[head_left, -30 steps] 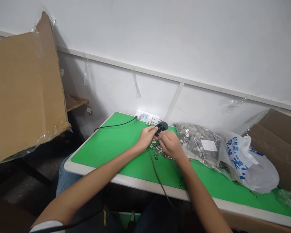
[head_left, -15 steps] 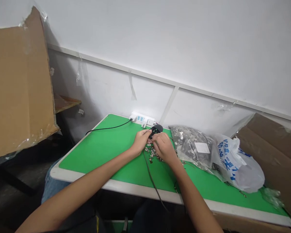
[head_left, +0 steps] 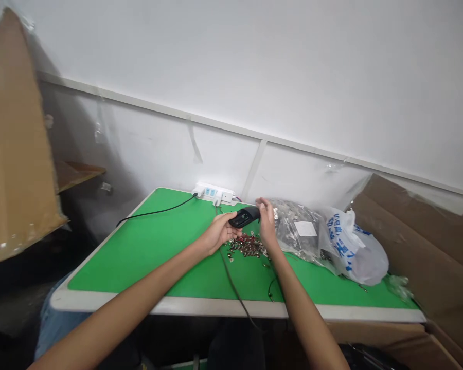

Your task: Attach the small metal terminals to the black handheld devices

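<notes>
My left hand (head_left: pixel 217 234) is closed round a small black device (head_left: pixel 244 217) and holds it a little above the green table (head_left: pixel 158 246). My right hand (head_left: pixel 267 222) is raised at the device's right end with its fingers touching it. A pile of small metal parts (head_left: pixel 247 246) lies on the table just below both hands. A thin dark cable (head_left: pixel 231 280) runs from near the hands over the table's front edge.
A white power strip (head_left: pixel 212 193) with a black cord sits at the table's back edge. A clear bag of metal parts (head_left: pixel 297 226) and a white plastic bag (head_left: pixel 351 246) lie to the right. Cardboard sheets stand at the left (head_left: pixel 11 154) and right (head_left: pixel 420 236).
The view has swung right. My hands have lifted the black device off the pile of parts, and my right hand has moved to its right end.
</notes>
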The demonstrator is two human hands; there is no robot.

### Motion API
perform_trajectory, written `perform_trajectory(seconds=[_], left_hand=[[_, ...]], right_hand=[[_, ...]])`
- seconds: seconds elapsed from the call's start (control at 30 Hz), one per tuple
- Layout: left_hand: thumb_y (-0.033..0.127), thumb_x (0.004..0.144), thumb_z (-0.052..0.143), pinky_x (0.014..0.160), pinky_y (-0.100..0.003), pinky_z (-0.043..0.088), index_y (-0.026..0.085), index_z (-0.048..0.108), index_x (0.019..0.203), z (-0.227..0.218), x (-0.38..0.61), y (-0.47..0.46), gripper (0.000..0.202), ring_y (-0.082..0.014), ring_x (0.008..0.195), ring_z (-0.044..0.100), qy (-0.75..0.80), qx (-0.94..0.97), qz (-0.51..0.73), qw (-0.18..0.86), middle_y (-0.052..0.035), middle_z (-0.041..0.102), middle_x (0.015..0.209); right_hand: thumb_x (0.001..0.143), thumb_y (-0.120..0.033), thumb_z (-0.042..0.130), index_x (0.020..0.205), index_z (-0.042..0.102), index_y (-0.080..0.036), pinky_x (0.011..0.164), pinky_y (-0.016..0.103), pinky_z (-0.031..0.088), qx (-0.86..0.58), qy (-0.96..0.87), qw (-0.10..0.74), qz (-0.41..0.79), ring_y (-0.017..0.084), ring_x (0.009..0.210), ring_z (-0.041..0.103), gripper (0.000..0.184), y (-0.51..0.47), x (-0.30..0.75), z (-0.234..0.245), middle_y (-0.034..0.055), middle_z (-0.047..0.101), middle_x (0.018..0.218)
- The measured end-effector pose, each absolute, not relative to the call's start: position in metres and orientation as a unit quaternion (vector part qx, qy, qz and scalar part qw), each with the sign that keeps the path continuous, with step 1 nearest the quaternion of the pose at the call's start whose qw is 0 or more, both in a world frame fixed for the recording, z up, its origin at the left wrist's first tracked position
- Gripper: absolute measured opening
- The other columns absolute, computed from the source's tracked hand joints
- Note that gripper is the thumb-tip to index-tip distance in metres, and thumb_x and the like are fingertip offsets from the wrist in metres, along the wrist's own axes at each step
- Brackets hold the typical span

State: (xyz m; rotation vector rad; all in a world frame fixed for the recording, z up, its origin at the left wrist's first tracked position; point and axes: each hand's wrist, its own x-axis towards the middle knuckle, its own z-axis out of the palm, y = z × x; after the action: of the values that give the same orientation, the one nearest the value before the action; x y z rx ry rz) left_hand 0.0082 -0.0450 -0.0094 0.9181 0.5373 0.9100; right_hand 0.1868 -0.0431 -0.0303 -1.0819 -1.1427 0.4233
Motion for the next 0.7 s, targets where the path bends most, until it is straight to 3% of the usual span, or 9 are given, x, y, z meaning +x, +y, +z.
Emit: perform_trajectory(seconds=[0.07, 0.13, 0.23, 0.3, 0.4, 0.5, 0.6, 0.7], left_hand=[[0.045, 0.079, 0.081, 0.056, -0.023, 0.054, 0.014, 0.066, 0.089, -0.009, 0.01, -0.048, 0.036, -0.0151, 0.056, 0.069, 0.235, 0.439, 0.386, 0.776, -0.0094, 0.074, 0.07], [0.051, 0.08, 0.079, 0.055, -0.023, 0.053, 0.014, 0.069, 0.091, -0.008, 0.01, -0.05, 0.041, -0.016, 0.058, 0.07, 0.223, 0.466, 0.365, 0.775, -0.0107, 0.075, 0.071], [0.07, 0.086, 0.064, 0.051, -0.024, 0.05, 0.015, 0.073, 0.087, -0.003, 0.006, -0.052, 0.055, -0.0187, 0.058, 0.07, 0.194, 0.531, 0.36, 0.742, -0.0113, 0.073, 0.067], [0.073, 0.089, 0.055, 0.054, -0.027, 0.049, 0.017, 0.076, 0.084, 0.0, 0.002, -0.054, 0.06, -0.0198, 0.06, 0.069, 0.193, 0.6, 0.419, 0.654, -0.0103, 0.072, 0.065], [0.059, 0.095, 0.056, 0.068, -0.032, 0.052, 0.021, 0.078, 0.083, 0.003, -0.005, -0.057, 0.045, -0.0209, 0.069, 0.069, 0.214, 0.708, 0.531, 0.413, -0.0072, 0.074, 0.071], [0.04, 0.097, 0.055, 0.078, -0.035, 0.052, 0.023, 0.078, 0.085, 0.002, -0.009, -0.058, 0.03, -0.0216, 0.075, 0.068, 0.201, 0.778, 0.555, 0.215, -0.0069, 0.076, 0.078], [0.029, 0.095, 0.058, 0.082, -0.037, 0.05, 0.024, 0.077, 0.095, -0.001, -0.009, -0.054, 0.02, -0.0225, 0.082, 0.068, 0.168, 0.815, 0.544, 0.108, -0.0075, 0.078, 0.088], [0.027, 0.093, 0.061, 0.081, -0.037, 0.048, 0.024, 0.075, 0.102, -0.004, -0.008, -0.052, 0.017, -0.0238, 0.088, 0.068, 0.156, 0.834, 0.526, 0.057, -0.0077, 0.079, 0.096]], right_hand=[[0.092, -0.071, 0.047, 0.108, 0.067, -0.021, 0.097, 0.046, 0.053, -0.465, -0.498, 0.681, 0.266, 0.026, 0.101, 0.069, 0.056, -0.039, 0.193, -0.029, 0.0103, 0.074, 0.107], [0.089, -0.073, 0.049, 0.087, 0.07, -0.022, 0.085, 0.041, 0.056, -0.451, -0.474, 0.693, 0.303, 0.024, 0.083, 0.068, 0.056, -0.038, 0.195, -0.028, 0.0061, 0.072, 0.084], [0.087, -0.071, 0.051, 0.072, 0.066, -0.023, 0.07, 0.035, 0.056, -0.43, -0.425, 0.717, 0.347, 0.02, 0.067, 0.063, 0.052, -0.038, 0.195, -0.025, 0.0029, 0.067, 0.069], [0.087, -0.068, 0.051, 0.07, 0.064, -0.024, 0.062, 0.033, 0.055, -0.403, -0.392, 0.717, 0.412, 0.019, 0.062, 0.062, 0.049, -0.04, 0.194, -0.022, 0.0021, 0.065, 0.066], [0.085, -0.066, 0.056, 0.071, 0.064, -0.024, 0.06, 0.033, 0.055, -0.368, -0.36, 0.709, 0.482, 0.019, 0.061, 0.061, 0.045, -0.043, 0.193, -0.019, 0.0017, 0.063, 0.063], [0.086, -0.068, 0.057, 0.073, 0.064, -0.024, 0.062, 0.034, 0.057, -0.359, -0.366, 0.694, 0.505, 0.019, 0.06, 0.062, 0.046, -0.047, 0.19, -0.016, 0.0021, 0.064, 0.062], [0.087, -0.065, 0.056, 0.072, 0.066, -0.023, 0.06, 0.033, 0.056, -0.355, -0.357, 0.681, 0.532, 0.018, 0.059, 0.061, 0.045, -0.051, 0.183, -0.014, 0.0027, 0.065, 0.063], [0.087, -0.06, 0.055, 0.071, 0.068, -0.023, 0.053, 0.03, 0.052, -0.35, -0.349, 0.672, 0.552, 0.018, 0.055, 0.059, 0.043, -0.053, 0.176, -0.013, 0.0028, 0.066, 0.063]])
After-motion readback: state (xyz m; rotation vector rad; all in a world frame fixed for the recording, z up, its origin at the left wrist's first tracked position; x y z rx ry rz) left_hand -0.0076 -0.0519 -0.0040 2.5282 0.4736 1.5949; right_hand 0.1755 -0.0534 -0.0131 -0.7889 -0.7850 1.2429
